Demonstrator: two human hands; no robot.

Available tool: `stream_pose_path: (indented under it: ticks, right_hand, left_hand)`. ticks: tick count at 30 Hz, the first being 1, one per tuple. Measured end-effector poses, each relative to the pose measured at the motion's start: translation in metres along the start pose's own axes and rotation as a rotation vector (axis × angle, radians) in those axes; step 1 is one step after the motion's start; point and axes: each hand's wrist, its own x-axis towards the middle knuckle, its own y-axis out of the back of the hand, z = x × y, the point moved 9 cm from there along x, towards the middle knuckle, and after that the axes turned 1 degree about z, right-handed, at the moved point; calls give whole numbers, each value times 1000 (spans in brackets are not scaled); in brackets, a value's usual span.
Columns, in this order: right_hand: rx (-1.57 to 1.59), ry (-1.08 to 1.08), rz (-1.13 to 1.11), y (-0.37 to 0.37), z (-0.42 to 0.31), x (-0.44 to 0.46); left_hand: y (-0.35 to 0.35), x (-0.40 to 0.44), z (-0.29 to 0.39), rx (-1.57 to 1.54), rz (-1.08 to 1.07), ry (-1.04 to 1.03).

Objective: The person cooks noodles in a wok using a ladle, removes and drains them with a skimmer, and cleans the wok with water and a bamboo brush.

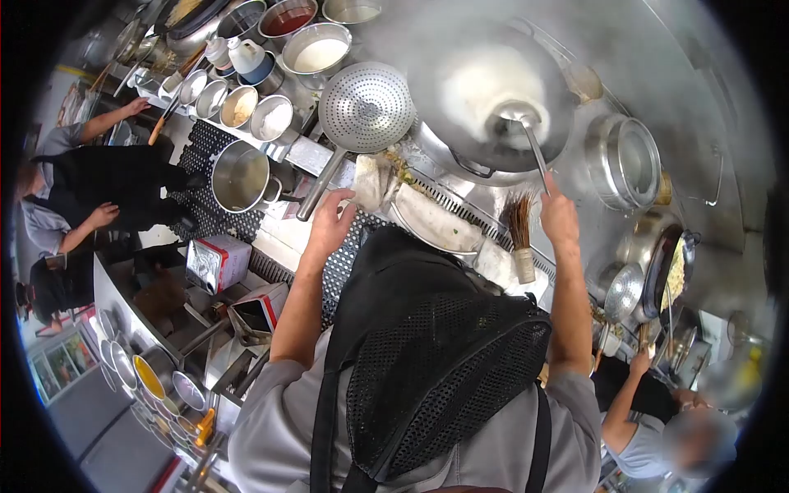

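My right hand (560, 215) is wrapped round the handle of a metal ladle (534, 146). The ladle's bowl dips into the pale, steaming liquid (485, 86) inside a large dark wok (440, 123). On the other side, my left hand (331, 220) hangs with fingers apart and empty, close to the handle of a perforated strainer (367, 107). That strainer lies face up left of the wok. A bamboo wok brush (519, 234) rests below the wok, beside my right wrist, near a folded white cloth (440, 220).
Seasoning bowls (240, 107) line the upper left, above a handled pot (240, 177). A lidless steel pot (625, 164) stands at right. One person (107, 185) stands at left; another (649, 411) works at lower right. Steam blurs the upper right.
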Motion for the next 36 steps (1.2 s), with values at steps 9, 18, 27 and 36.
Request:
stream_pose_path:
  ticks: [9,18,27,36]
  right_hand:
    - [47,18,46,-23,-29,96]
    - [540,147,13,-36,-44,88]
    - [443,297,-43,-15,1,9]
    - [16,121,-9,68,36,-47]
  left_hand:
    - [23,-15,-4,36,88,55]
    - [0,-18,2,42,16,58]
    - [-11,8,22,15,-29,-51]
    - [-11,37,-15,202,130,-80]
